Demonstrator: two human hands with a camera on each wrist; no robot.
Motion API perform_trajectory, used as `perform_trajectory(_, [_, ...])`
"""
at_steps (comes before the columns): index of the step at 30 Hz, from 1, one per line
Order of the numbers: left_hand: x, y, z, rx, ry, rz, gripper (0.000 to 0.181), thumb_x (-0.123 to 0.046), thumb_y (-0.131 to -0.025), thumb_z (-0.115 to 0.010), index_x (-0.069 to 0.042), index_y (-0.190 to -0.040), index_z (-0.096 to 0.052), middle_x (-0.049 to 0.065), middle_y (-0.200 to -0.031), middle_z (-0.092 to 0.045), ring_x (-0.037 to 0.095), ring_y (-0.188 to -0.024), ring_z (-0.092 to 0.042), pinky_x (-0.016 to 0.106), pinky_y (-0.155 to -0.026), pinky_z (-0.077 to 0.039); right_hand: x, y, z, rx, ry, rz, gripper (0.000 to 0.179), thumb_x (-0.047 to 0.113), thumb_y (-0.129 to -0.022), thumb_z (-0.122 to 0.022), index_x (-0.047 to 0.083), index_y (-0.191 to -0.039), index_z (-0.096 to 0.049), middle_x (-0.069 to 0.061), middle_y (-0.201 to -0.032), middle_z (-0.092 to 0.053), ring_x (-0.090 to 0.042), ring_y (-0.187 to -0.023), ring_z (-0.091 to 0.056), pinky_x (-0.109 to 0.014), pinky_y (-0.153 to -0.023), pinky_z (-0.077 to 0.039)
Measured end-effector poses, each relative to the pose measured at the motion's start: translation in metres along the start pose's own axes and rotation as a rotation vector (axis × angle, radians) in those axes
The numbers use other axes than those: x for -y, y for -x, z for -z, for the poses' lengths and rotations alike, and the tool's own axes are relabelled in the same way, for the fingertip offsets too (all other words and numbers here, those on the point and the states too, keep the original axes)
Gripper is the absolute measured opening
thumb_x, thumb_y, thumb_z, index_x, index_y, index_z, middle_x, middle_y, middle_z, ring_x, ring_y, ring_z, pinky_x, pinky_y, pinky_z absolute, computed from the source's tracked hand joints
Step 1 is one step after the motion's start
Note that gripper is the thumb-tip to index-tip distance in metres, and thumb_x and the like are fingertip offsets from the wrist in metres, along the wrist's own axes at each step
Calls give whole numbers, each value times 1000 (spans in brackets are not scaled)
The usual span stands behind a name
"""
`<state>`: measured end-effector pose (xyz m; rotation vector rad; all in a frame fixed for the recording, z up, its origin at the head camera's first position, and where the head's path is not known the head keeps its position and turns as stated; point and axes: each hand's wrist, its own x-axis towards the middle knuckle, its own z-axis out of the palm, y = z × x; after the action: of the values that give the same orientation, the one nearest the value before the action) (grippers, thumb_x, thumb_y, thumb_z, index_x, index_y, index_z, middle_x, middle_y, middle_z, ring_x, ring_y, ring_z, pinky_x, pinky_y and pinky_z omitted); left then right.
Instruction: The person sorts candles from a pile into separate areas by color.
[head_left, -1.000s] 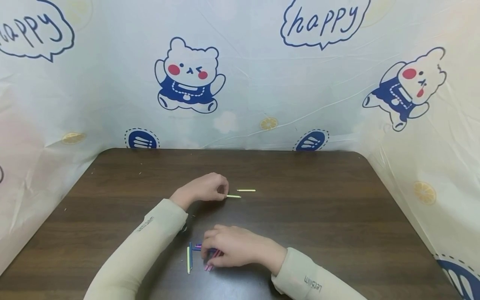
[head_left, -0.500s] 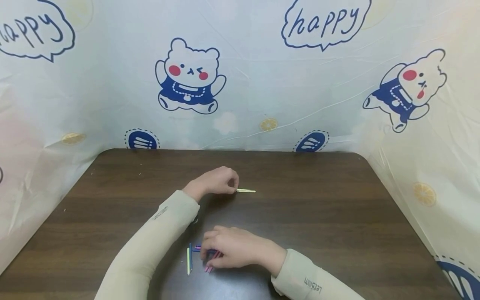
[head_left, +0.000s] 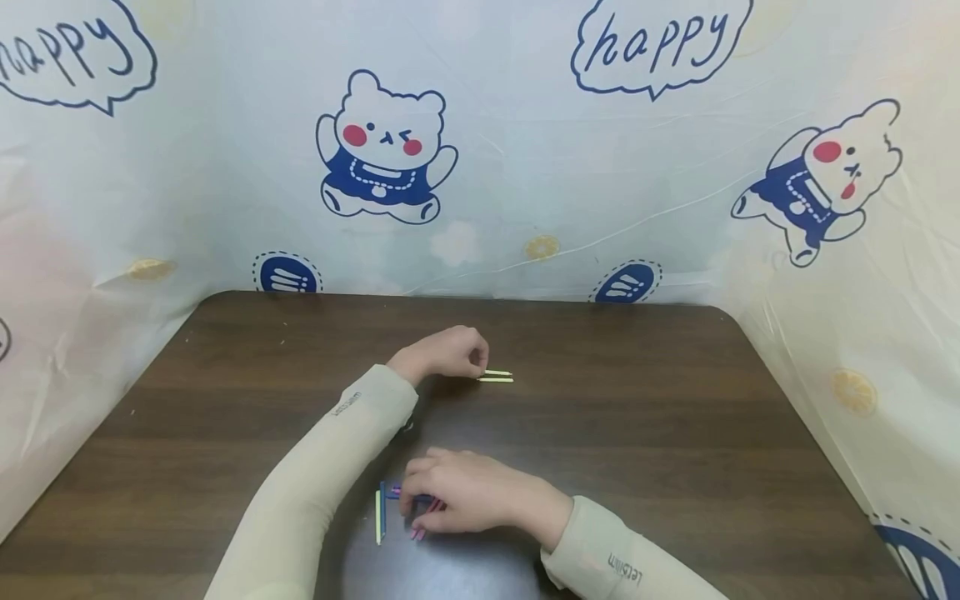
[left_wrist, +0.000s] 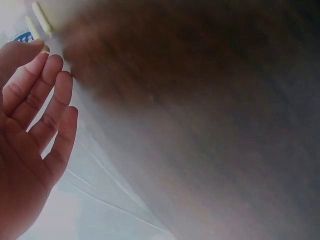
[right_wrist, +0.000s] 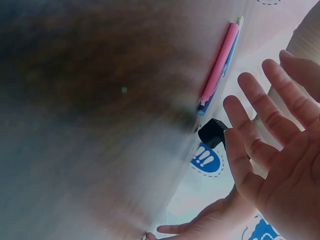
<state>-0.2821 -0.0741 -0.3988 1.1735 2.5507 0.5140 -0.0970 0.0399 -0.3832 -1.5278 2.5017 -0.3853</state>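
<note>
My left hand (head_left: 453, 352) reaches to the far middle of the table. Thumb and index finger pinch the near end of a thin yellow-green stick (head_left: 498, 372). Just in front lies a second yellow-green stick (head_left: 498, 380), almost parallel to it. In the left wrist view, the pinched end shows between the fingertips. My right hand (head_left: 468, 492) hovers or rests over a small group of sticks nearer me, its fingers loosely bent and holding nothing. Pink sticks (head_left: 418, 532) show beneath it, partly hidden. Beside them, a yellow-green stick (head_left: 378, 518) and a blue stick (head_left: 383, 510) lie side by side.
The dark wooden table (head_left: 637, 433) has rounded far corners. A pale cloth (head_left: 495, 167) printed with bears and "happy" hangs behind and at both sides. In the right wrist view, a black boxy thing (right_wrist: 212, 132) sits near the left wrist.
My left hand has moved right and away from me with its stick, bringing it from in front of the other yellow-green stick to just behind it. The right hand stays in place.
</note>
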Motion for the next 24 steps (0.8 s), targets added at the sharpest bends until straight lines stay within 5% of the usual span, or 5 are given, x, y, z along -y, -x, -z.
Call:
perform_trajectory(15, [1, 4, 1, 36, -17, 40, 11, -10, -90, -62, -15, -86, -71, -3, -83, -67, 12, -76, -56, 30, -76, -49, 2, 2, 2, 5, -7, -10, 15, 36, -93, -67, 30, -106, -71, 19, -109, -63, 0, -106, -53, -18, -81, -45])
perform_trajectory(24, [6, 27, 6, 1, -33, 31, 10, -12, -92, -63, -13, -93, -73, -1, -94, -71, 15, -89, -63, 35, -87, -53, -1, 1, 2, 8, -20, -17, 15, 33, -93, -66, 30, -107, -71, 19, -109, -63, 0, -104, -52, -17, -82, -45])
